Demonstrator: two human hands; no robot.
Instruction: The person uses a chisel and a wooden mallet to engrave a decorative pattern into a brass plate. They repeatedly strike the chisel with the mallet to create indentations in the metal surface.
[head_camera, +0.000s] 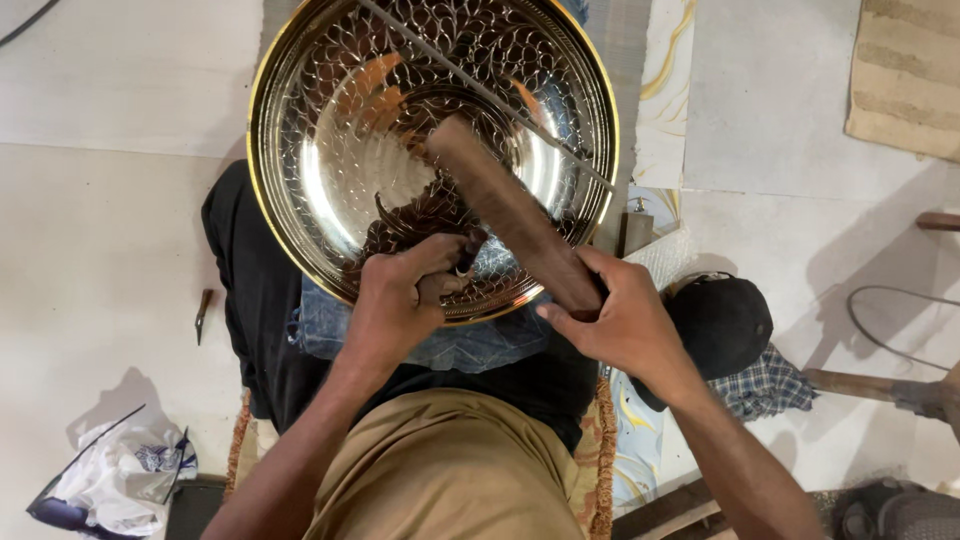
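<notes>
View from above of a person seated on the floor with a large round metal tray (330, 170) propped on the lap, filling the upper middle of the frame. The tray is bright, mirror-polished silver with a thin gold rim, and its surface is covered in an embossed scale or petal pattern around a plain, smooth centre that reflects orange and dark shapes. The left hand (400, 295) is closed around a small dark tool (466, 258) pressed against the tray's lower edge; its tip is too hidden to identify, possibly a punch. The right hand (620, 320) is clamped on the lower end of a long brown wooden block (510, 210) that slants up across the tray toward its centre. A black cap (725, 320) lies on the floor at right, just beside the right hand.
</notes>
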